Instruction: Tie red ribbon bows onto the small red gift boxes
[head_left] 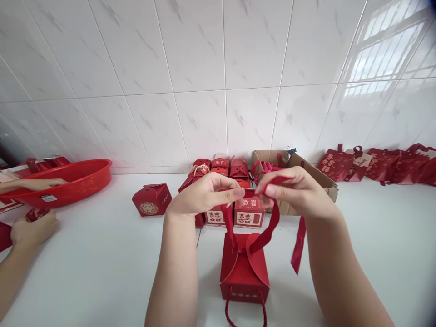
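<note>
A small red gift box (244, 268) with curved top flaps and a cord handle stands on the white table (102, 272) in front of me. A red ribbon (269, 227) runs up out of its top. My left hand (204, 195) pinches one part of the ribbon above the box. My right hand (296, 190) pinches the other part, and a loose ribbon end hangs down below it. Both hands are raised above the box, fingertips nearly meeting.
Several finished red boxes (235, 190) stand in rows behind. A single red box (151, 199) sits to their left. An open cardboard carton (327, 181) lies behind my right hand. Red bags (374, 165) line the wall. Another person's hand (34, 229) works beside a red basin (68, 181).
</note>
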`<state>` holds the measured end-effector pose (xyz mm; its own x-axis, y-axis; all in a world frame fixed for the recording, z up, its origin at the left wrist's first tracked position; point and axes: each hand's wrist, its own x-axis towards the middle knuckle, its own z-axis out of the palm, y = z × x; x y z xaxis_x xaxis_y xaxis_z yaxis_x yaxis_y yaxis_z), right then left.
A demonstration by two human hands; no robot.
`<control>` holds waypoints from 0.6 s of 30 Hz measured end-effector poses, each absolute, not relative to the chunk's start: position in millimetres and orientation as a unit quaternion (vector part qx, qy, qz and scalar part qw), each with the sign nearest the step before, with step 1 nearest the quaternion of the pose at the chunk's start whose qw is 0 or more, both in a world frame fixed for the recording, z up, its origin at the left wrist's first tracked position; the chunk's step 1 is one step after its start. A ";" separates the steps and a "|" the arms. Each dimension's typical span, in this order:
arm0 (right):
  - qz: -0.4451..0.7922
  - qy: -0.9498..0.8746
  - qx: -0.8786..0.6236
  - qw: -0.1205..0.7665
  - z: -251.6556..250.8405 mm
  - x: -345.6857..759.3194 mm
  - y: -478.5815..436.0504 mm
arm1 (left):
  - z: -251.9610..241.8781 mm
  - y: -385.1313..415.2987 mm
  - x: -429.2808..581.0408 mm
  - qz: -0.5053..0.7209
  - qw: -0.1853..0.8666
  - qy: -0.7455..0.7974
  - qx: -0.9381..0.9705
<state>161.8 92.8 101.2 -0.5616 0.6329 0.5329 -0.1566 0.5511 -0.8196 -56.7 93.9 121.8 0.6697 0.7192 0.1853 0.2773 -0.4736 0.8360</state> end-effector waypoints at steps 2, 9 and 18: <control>0.403 -0.829 -0.139 0.362 104.2 167.7 88.2 | 121.6 96.5 -58.1 0.281 0.413 0.296 0.814; 0.245 -0.888 -0.259 0.291 107.1 164.2 74.9 | 121.9 91.8 -53.9 0.305 0.422 0.309 0.796; 0.226 -0.853 -0.335 0.331 101.9 160.9 80.8 | 120.0 90.7 -51.6 0.312 0.424 0.315 0.790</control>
<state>160.9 80.8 101.9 -0.5565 0.7207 0.4134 0.4220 0.6738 -0.6066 -51.6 90.7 120.0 0.6070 0.7617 0.2268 0.2323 -0.4430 0.8659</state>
